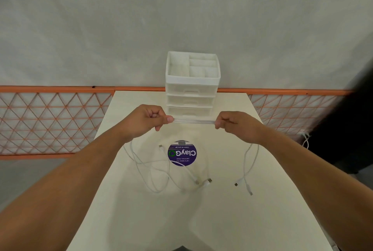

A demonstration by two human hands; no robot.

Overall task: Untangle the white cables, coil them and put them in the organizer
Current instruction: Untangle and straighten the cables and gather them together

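Several white cables (193, 121) run taut and side by side between my two hands, held above the table. My left hand (148, 118) pinches the bundle at its left end; my right hand (235, 123) grips it at the right end. From the left hand the cables hang down and sprawl in tangled loops (155, 170) on the table, ending in plugs (207, 181). Two cable ends (243, 184) drop from the right hand. The white organizer (192, 81), with drawers and an open divided top tray, stands at the table's far edge just behind my hands.
A pale table (201, 220) carries a round purple sticker (182, 153) in its middle. An orange lattice fence (50, 121) runs behind on both sides. A dark shape (353, 129) stands at the right, with another white cord (306, 139) beside it.
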